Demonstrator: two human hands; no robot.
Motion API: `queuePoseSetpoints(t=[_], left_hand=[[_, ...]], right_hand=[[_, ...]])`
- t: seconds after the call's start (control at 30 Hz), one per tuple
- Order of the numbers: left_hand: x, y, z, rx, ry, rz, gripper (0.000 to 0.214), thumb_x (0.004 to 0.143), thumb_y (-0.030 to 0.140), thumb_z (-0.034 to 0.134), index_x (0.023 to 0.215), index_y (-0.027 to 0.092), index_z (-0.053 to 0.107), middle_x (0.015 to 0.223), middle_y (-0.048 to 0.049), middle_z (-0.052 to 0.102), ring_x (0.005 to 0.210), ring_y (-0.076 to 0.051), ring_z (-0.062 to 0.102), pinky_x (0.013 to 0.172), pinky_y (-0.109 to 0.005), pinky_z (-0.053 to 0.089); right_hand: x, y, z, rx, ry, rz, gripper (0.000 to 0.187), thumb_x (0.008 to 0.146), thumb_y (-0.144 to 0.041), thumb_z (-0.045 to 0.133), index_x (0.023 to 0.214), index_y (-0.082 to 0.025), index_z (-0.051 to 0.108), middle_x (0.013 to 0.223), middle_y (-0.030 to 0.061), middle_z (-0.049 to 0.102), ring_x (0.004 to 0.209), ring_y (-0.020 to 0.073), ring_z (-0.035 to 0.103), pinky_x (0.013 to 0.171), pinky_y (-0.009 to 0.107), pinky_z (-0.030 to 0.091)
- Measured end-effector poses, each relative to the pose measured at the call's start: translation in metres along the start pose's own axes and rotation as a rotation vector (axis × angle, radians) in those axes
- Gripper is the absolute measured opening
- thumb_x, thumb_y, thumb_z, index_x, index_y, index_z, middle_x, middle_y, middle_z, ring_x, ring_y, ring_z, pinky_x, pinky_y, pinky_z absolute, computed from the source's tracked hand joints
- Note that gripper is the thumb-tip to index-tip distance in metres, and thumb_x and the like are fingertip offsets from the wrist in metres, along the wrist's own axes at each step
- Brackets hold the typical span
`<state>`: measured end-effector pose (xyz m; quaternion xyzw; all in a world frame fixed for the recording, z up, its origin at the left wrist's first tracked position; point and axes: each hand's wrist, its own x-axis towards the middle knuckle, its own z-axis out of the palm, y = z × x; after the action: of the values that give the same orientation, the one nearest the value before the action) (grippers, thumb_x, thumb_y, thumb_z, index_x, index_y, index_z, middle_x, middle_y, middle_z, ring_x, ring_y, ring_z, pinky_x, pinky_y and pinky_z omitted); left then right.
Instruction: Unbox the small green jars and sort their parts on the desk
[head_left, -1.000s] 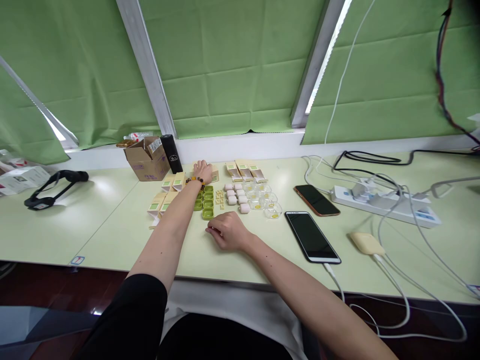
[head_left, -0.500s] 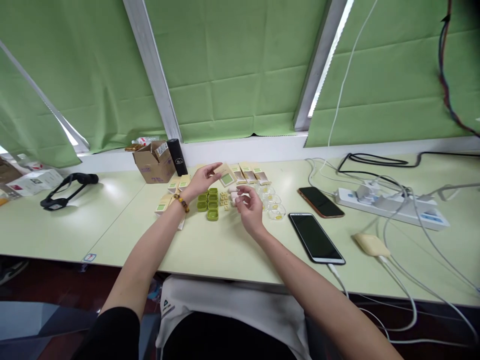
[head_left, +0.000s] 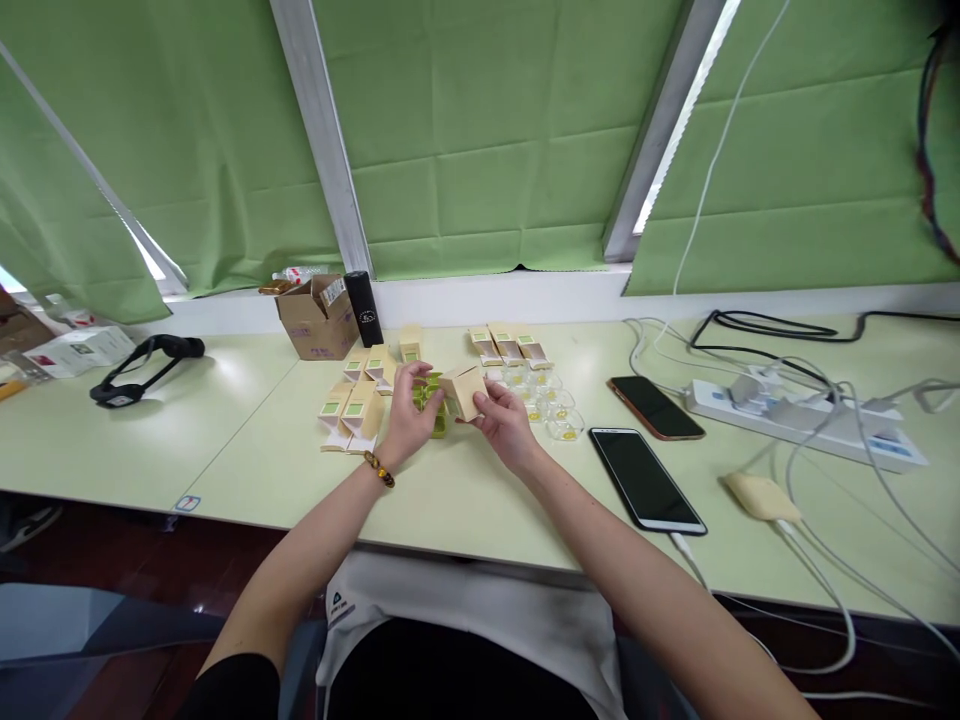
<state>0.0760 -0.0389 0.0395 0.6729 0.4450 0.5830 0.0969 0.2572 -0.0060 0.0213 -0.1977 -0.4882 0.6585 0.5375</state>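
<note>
A small cream paper box (head_left: 463, 390) is raised above the table in my right hand (head_left: 504, 425), its thumb and fingers pinching the right side. My left hand (head_left: 409, 415) is just left of the box, thumb and fingers apart in a loose curve; contact with the box is unclear. Green square cups (head_left: 439, 425) are partly hidden behind my left hand. Several folded cream boxes with green windows (head_left: 363, 407) stand to its left. Beyond my right hand, more such boxes (head_left: 508, 343) stand in a row, with clear plastic cups with yellow marks (head_left: 564, 424) nearer.
Two phones (head_left: 646, 482) (head_left: 656, 407) lie at the right, near a white power strip (head_left: 806, 425) with tangled cables. A cream earbud case (head_left: 752, 496) is on a cable. At the back left are a cardboard box (head_left: 319, 325), a black cylinder (head_left: 364, 308) and a black headset (head_left: 142, 370).
The flat-looking cream box, previously in my left hand, is now opened into shape and held by my right hand. My left hand has moved down and right, letting go. The view has shifted slightly.
</note>
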Motion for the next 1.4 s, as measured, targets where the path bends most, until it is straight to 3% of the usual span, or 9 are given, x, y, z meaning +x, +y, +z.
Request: queuePoseSetpoints(t=[0.07,0.17,0.33,0.47,0.63,0.77,0.93,1.2,1.4], left_hand=[[-0.008,0.003,0.003,0.098,0.037,0.047,0.038,0.101,0.051,0.058,0.126,0.023,0.056,0.129,-0.0146,0.058,0.118,-0.026,0.06,0.101,-0.043,0.054],[-0.018,0.01,0.01,0.115,-0.053,0.046,0.037,0.105,0.046,0.053,0.133,0.023,0.055,0.13,-0.0154,0.058,0.115,-0.026,0.061,0.096,-0.043,0.055],[-0.026,0.019,0.022,0.045,-0.145,-0.035,0.05,0.107,0.047,0.049,0.148,0.02,0.048,0.137,-0.018,0.056,0.123,-0.028,0.058,0.098,-0.042,0.055],[-0.029,0.02,0.022,0.026,-0.081,-0.065,0.062,0.106,0.049,0.05,0.162,0.026,0.037,0.147,-0.0172,0.049,0.126,-0.028,0.057,0.1,-0.042,0.054],[-0.036,0.014,0.027,-0.162,-0.163,-0.155,0.075,0.104,0.053,0.056,0.168,0.025,0.027,0.157,-0.0179,0.045,0.128,-0.027,0.059,0.106,-0.043,0.054],[-0.035,0.016,0.031,-0.385,-0.217,-0.228,0.088,0.101,0.058,0.059,0.17,0.025,0.015,0.159,-0.0176,0.047,0.132,-0.028,0.06,0.114,-0.046,0.052],[-0.021,0.014,0.022,-0.461,-0.18,-0.208,0.067,0.096,0.066,0.063,0.147,0.027,0.045,0.15,-0.0145,0.057,0.136,-0.028,0.059,0.112,-0.045,0.054],[-0.011,-0.009,0.018,-0.715,0.027,-0.309,0.059,0.084,0.055,0.084,0.121,0.025,0.05,0.133,-0.0088,0.065,0.127,-0.02,0.064,0.113,-0.041,0.05],[-0.007,-0.014,0.015,-0.746,-0.012,-0.301,0.065,0.078,0.051,0.089,0.124,0.023,0.052,0.134,-0.0112,0.065,0.125,-0.023,0.064,0.109,-0.042,0.054]], right_hand=[[0.003,0.003,-0.002,-0.079,0.101,-0.073,0.058,0.075,-0.054,0.087,0.12,-0.023,0.069,0.125,0.0114,0.074,0.106,0.0288,0.072,0.085,0.047,0.066],[0.003,0.007,-0.001,-0.259,0.229,-0.225,0.064,0.073,-0.049,0.089,0.126,-0.022,0.066,0.131,0.014,0.07,0.121,0.0305,0.066,0.095,0.047,0.064],[-0.007,0.01,0.007,-0.589,0.289,-0.45,0.059,0.082,-0.037,0.081,0.136,-0.028,0.06,0.137,0.0128,0.061,0.127,0.0281,0.061,0.091,0.042,0.064],[-0.01,0.009,0.01,-0.705,0.355,-0.528,0.057,0.085,-0.036,0.079,0.138,-0.028,0.059,0.135,0.0127,0.064,0.123,0.0286,0.062,0.092,0.044,0.064],[-0.007,0.011,0.004,-0.798,0.396,-0.562,0.056,0.088,-0.037,0.077,0.14,-0.026,0.059,0.136,0.0133,0.068,0.121,0.0302,0.066,0.1,0.049,0.061],[-0.01,0.013,0.003,-0.856,0.293,-0.604,0.059,0.093,-0.039,0.072,0.148,-0.028,0.056,0.146,0.0135,0.066,0.13,0.0327,0.064,0.107,0.054,0.057],[-0.016,0.005,0.007,-0.887,-0.023,-0.699,0.054,0.101,-0.028,0.056,0.155,-0.031,0.053,0.16,0.009,0.056,0.152,0.0312,0.048,0.125,0.059,0.042],[-0.021,-0.001,0.008,-0.637,-0.108,-0.657,0.037,0.106,-0.03,0.051,0.141,-0.03,0.065,0.14,0.0089,0.071,0.135,0.0278,0.065,0.113,0.054,0.055],[-0.018,-0.004,0.007,-0.613,0.209,-0.747,0.019,0.104,-0.029,0.057,0.118,-0.026,0.071,0.106,0.0078,0.078,0.104,0.026,0.075,0.097,0.049,0.061]])
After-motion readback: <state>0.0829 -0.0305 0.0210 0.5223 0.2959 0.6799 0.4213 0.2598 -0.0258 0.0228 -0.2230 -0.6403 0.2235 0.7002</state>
